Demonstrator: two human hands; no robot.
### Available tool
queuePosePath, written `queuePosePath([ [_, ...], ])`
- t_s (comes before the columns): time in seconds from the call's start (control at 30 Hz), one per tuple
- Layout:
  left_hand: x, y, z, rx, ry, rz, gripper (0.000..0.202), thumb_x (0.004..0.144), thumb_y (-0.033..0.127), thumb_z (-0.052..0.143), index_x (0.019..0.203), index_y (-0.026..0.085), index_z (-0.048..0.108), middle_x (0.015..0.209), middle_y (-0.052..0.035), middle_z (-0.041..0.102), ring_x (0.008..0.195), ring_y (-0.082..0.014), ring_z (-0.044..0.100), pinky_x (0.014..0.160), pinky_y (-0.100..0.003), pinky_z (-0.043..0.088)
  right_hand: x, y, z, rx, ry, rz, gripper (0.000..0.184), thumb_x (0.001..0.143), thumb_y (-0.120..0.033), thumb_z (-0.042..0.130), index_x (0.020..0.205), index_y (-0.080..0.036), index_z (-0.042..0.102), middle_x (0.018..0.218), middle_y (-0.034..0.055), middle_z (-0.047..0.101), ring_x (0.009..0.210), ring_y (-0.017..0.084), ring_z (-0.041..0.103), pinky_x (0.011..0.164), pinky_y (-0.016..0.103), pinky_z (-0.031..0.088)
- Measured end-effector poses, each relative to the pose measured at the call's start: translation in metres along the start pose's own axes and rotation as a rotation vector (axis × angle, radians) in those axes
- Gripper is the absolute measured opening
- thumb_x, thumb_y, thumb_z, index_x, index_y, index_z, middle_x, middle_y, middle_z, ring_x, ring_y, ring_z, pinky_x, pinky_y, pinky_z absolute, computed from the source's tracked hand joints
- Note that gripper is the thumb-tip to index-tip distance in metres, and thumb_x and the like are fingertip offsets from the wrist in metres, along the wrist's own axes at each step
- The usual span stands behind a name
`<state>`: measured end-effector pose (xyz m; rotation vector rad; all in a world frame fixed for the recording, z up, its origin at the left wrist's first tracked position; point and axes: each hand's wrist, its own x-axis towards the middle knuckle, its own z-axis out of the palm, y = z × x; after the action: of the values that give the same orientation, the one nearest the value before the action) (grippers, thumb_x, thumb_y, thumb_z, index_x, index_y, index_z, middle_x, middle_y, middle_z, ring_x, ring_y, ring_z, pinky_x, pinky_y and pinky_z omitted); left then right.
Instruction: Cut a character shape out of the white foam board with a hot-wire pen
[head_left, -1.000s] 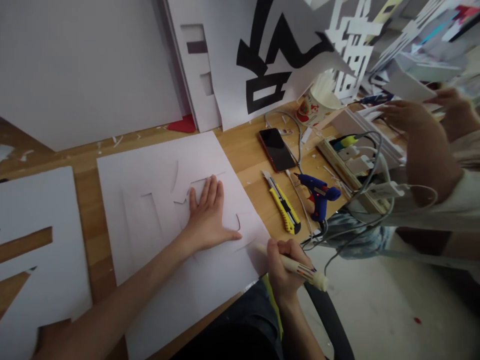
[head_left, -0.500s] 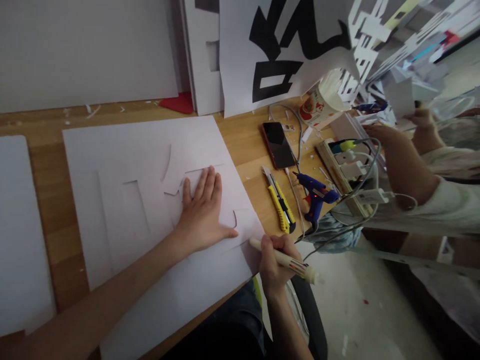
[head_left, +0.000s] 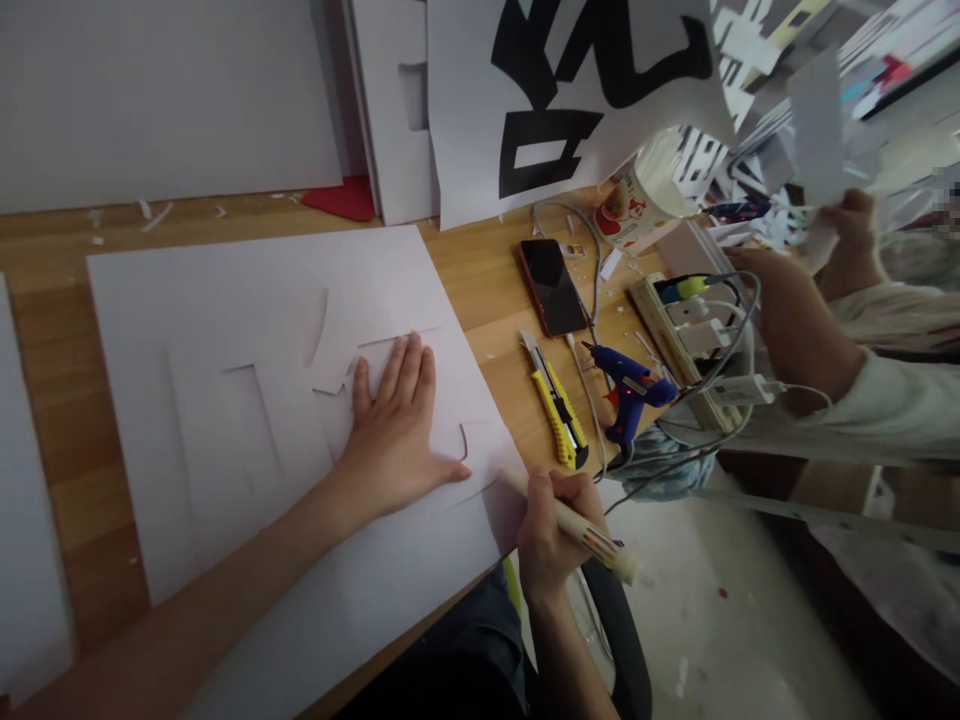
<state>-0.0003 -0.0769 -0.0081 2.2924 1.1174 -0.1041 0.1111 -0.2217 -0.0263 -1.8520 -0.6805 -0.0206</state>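
A large white foam board (head_left: 247,330) with cut outlines lies on the wooden table (head_left: 495,280). My left hand (head_left: 394,435) lies flat on it, fingers stretched out and together, pressing the board down. My right hand (head_left: 555,525) is closed round a cream pen-shaped cutter (head_left: 574,525) at the board's near right corner, its tip touching the board just right of my left thumb.
A yellow utility knife (head_left: 556,412), a blue glue gun (head_left: 628,388), a black phone (head_left: 551,286) and a power strip (head_left: 694,345) with cables lie to the right. Another person's arms (head_left: 795,330) work at the far right. White boards and a black-lettered sheet (head_left: 555,100) lean behind.
The view has shifted slightly, so the board sits further left in frame. My hands keep their hold; the cutter tip stays at the board's corner. The other person's hands rose with paper.
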Motion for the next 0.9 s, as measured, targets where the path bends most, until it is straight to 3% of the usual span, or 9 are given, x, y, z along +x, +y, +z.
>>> queuePosePath([
  [0.27, 0.0008, -0.0046, 0.0085, -0.008, 0.087, 0.042, 0.129, 0.061, 0.069, 0.070, 0.156, 0.007, 0.008, 0.164, -0.0189, -0.002, 0.152, -0.0364, 0.000, 0.119, -0.061, -0.007, 0.0027, -0.0038, 0.0032, -0.087, 0.025, 0.018, 0.035, 0.085, -0.029, 0.063, 0.059, -0.023, 0.041, 0.049, -0.0078, 0.042, 0.045, 0.008, 0.038, 0.045, 0.024, 0.033],
  [0.9, 0.0006, -0.0015, 0.0023, -0.005, 0.028, 0.010, 0.129, 0.062, 0.067, 0.072, 0.156, 0.006, 0.008, 0.163, -0.0162, -0.007, 0.152, -0.0337, -0.005, 0.120, -0.058, -0.008, -0.0024, -0.0068, 0.0028, -0.135, -0.018, -0.102, 0.035, 0.083, -0.020, 0.063, 0.057, -0.023, 0.039, 0.048, -0.0085, 0.039, 0.042, 0.007, 0.033, 0.042, 0.023, 0.029],
])
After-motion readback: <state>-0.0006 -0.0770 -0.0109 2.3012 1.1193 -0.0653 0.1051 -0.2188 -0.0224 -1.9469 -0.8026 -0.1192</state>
